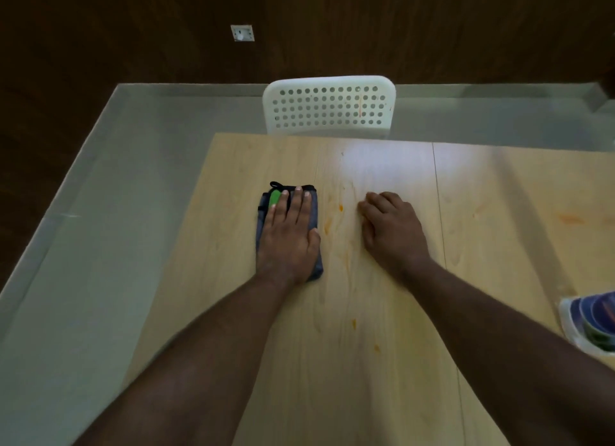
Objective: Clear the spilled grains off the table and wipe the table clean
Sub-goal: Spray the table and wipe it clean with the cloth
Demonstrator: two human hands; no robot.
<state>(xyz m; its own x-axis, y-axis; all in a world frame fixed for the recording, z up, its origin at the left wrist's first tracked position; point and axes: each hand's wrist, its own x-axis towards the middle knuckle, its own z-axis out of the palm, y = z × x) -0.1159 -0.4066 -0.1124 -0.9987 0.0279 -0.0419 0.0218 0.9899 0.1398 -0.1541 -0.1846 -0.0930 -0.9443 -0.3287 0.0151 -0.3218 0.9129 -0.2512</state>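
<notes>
The left hand (289, 237) lies flat with straight fingers on a folded grey cloth (287, 212), pressing it onto the pale wooden tabletop (382, 362) near the middle of its left half, a little in from the left edge. A green patch shows on the cloth beside the fingertips. The right hand (391, 227) rests on the bare tabletop just beside it, fingers loosely curled and holding nothing. Orange smears (332, 217) mark the wood between the two hands, with more spots nearer the front edge. A white perforated chair (327, 106) stands at the far edge. A colourful packet (592, 322) lies at the right edge.
</notes>
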